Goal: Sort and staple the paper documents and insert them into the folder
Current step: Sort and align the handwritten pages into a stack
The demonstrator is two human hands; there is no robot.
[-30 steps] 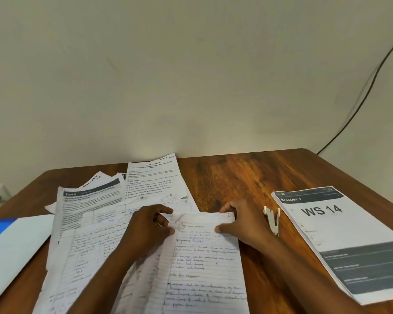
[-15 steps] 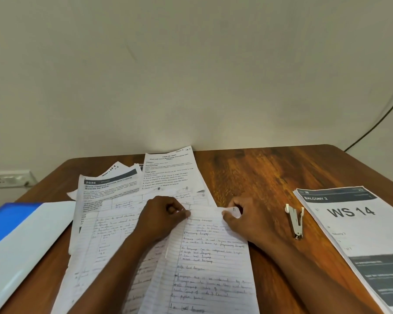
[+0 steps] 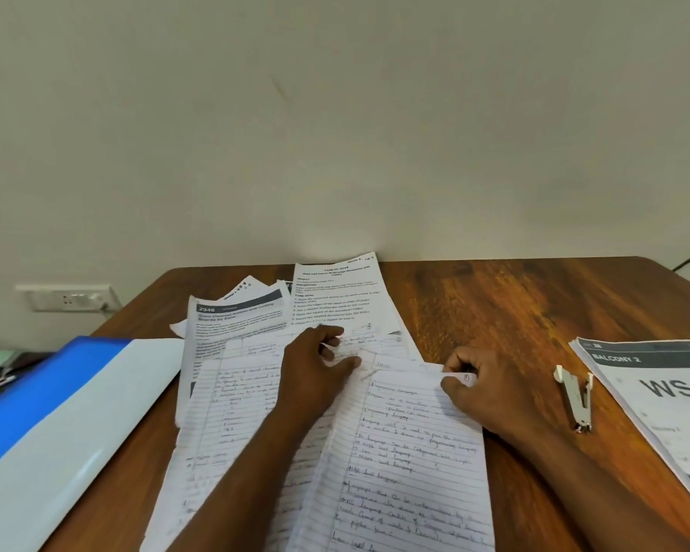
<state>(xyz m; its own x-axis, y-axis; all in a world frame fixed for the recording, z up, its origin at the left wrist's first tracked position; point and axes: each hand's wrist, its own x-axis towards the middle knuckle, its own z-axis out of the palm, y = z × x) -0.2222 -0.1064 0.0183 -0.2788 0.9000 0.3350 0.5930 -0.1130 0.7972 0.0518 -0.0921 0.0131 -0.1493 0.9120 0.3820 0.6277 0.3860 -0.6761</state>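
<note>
Pinching lined handwritten sheets [image 3: 407, 452], both hands [image 3: 315, 368] [image 3: 483, 388]; nearby "WS 1…" printout [image 3: 654, 396], seemingly cropped.

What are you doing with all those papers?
A person is sorting papers on a wooden table. The left hand and the right hand each pinch the top edge of a handwritten lined sheet lying on a spread of other pages. The stapler lies untouched to the right, beside a printed stack marked WS. The blue folder waits on the left, so nothing looks stapled or filed yet.
</note>
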